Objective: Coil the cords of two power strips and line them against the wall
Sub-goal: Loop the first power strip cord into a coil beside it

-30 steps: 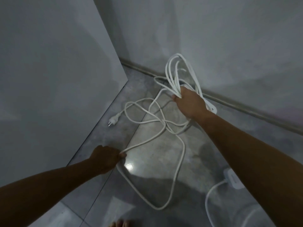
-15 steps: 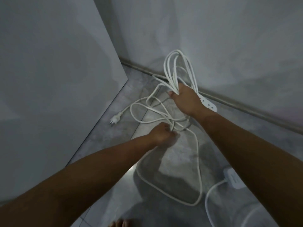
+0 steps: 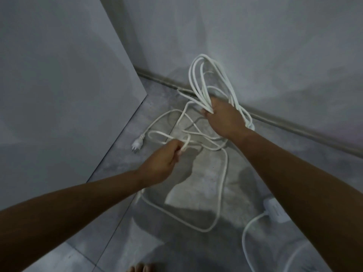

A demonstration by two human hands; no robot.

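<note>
My right hand (image 3: 224, 118) grips a bundle of white cord loops (image 3: 198, 79) held up in front of the far wall; the strip body of this first power strip is mostly hidden behind my wrist. My left hand (image 3: 167, 160) is closed on a slack stretch of the same white cord (image 3: 223, 185), lifted above the floor. More of that cord lies in loose loops on the tiles, ending in a white plug (image 3: 137, 144) at the left. A second white power strip (image 3: 275, 211) lies on the floor at lower right, partly covered by my right forearm.
A grey wall panel (image 3: 59, 85) stands at the left and a grey wall (image 3: 275, 46) with a baseboard (image 3: 294, 128) runs along the back. The floor is grey tile. Toes (image 3: 141, 267) show at the bottom edge.
My left hand came in from the lower left with the slack cord, up toward my right hand. The floor loop was pulled in and shortened. My right hand kept its loops.
</note>
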